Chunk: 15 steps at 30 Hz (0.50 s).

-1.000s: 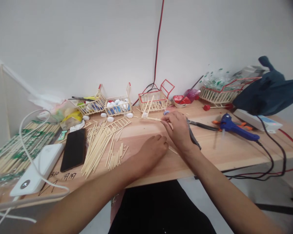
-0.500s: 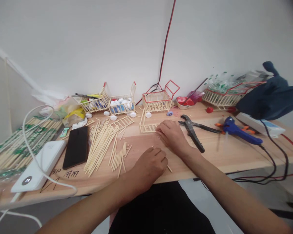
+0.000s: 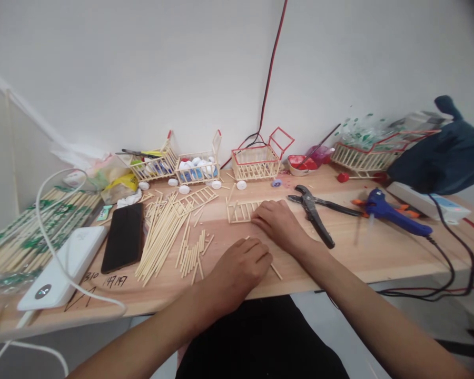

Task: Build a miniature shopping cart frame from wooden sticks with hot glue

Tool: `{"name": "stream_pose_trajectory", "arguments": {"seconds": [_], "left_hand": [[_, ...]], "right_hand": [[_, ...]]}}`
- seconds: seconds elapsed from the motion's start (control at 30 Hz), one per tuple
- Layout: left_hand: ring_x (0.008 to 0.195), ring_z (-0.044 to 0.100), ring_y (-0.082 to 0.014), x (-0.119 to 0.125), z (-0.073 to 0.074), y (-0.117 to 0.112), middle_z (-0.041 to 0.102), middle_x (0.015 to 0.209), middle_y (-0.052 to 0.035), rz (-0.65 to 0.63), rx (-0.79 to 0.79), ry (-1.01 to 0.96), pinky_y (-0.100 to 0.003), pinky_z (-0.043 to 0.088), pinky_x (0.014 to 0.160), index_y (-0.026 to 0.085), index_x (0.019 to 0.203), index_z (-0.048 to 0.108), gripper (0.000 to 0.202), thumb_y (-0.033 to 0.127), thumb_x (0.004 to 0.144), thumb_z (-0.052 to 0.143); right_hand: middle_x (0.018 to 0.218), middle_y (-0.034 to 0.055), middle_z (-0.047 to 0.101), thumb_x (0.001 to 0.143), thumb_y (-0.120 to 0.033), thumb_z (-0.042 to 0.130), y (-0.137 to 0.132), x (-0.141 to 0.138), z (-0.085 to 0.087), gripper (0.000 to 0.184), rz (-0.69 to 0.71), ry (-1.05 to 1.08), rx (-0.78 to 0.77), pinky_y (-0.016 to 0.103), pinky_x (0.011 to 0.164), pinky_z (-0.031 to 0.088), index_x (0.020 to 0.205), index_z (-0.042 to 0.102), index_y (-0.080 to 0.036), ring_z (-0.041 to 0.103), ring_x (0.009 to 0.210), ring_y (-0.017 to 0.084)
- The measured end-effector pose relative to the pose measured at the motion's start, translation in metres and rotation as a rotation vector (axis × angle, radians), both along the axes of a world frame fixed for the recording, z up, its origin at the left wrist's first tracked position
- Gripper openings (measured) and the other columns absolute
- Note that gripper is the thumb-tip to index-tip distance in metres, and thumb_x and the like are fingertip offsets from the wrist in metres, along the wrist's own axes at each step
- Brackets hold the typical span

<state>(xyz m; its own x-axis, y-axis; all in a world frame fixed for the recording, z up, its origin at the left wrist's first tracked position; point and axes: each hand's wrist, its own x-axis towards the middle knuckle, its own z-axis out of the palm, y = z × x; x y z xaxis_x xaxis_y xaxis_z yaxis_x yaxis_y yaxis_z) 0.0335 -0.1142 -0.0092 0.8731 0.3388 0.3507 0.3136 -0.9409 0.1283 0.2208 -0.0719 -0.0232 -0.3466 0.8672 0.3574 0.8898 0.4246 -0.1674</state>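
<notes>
A small ladder-like frame of thin wooden sticks [image 3: 243, 212] lies on the table in front of me, with a short side standing up at its left end. My right hand [image 3: 279, 223] has its fingers curled over the frame's right end, which they hide. Closer to the table edge, my left hand [image 3: 240, 268] is closed, knuckles up. A pale stick tip pokes out at its top, and a thin wooden stick [image 3: 276, 271] shows past its right side; whether these are one stick is hidden. Short cut sticks [image 3: 190, 259] lie left of that hand.
Long sticks [image 3: 160, 242] are heaped beside a phone [image 3: 122, 238] and a white power bank [image 3: 63, 268]. Several stick carts, one red-rimmed [image 3: 256, 163], line the wall. On the right lie cutting pliers [image 3: 314, 216] and a blue glue gun [image 3: 397, 216] with its cable.
The stick frame has shifted and turned slightly, and its upright left side now looks lower. My right hand has moved a little down with it; my left hand stays nearly still.
</notes>
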Motion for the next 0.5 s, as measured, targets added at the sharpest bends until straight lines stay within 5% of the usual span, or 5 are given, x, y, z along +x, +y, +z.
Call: {"name": "stream_pose_trajectory", "arguments": {"seconds": [0.2,0.33,0.43,0.5], "left_hand": [[0.09,0.061,-0.0178,-0.018,0.025,0.004,0.069,0.09,-0.0064,0.148,-0.01,-0.373,-0.035,0.049,0.085,0.017,0.095,0.064,0.017,0.012,0.087,0.05],[0.077,0.062,-0.0147,-0.033,0.036,0.015,0.069,0.079,-0.0027,0.396,-0.077,-0.648,-0.029,0.05,0.072,0.019,0.09,0.066,0.016,0.013,0.084,0.052],[0.075,0.062,-0.0138,-0.043,0.035,0.037,0.071,0.083,-0.0016,0.644,-0.176,-0.614,-0.027,0.049,0.07,0.019,0.09,0.068,0.017,0.014,0.084,0.053],[0.078,0.064,-0.0143,-0.046,0.033,0.053,0.072,0.092,-0.0029,0.681,-0.286,-0.533,-0.028,0.05,0.071,0.018,0.099,0.069,0.021,0.017,0.085,0.054]], "right_hand": [[0.091,0.005,0.068,0.094,-0.022,0.048,-0.001,0.012,0.002,0.016,-0.044,0.196,0.093,0.033,0.076,0.035,0.094,0.064,-0.019,0.06,0.087,0.019],[0.094,0.0081,0.068,0.093,-0.02,0.046,0.002,0.025,0.003,0.018,-0.156,0.317,0.229,0.035,0.079,0.042,0.096,0.064,-0.018,0.06,0.09,0.022],[0.093,0.011,0.067,0.091,-0.02,0.045,0.004,0.031,0.001,0.021,-0.212,0.31,0.242,0.037,0.079,0.045,0.098,0.065,-0.017,0.06,0.089,0.024],[0.096,0.0131,0.066,0.091,-0.02,0.046,0.005,0.032,-0.001,0.025,-0.225,0.282,0.228,0.039,0.081,0.046,0.103,0.066,-0.014,0.059,0.092,0.026]]}}
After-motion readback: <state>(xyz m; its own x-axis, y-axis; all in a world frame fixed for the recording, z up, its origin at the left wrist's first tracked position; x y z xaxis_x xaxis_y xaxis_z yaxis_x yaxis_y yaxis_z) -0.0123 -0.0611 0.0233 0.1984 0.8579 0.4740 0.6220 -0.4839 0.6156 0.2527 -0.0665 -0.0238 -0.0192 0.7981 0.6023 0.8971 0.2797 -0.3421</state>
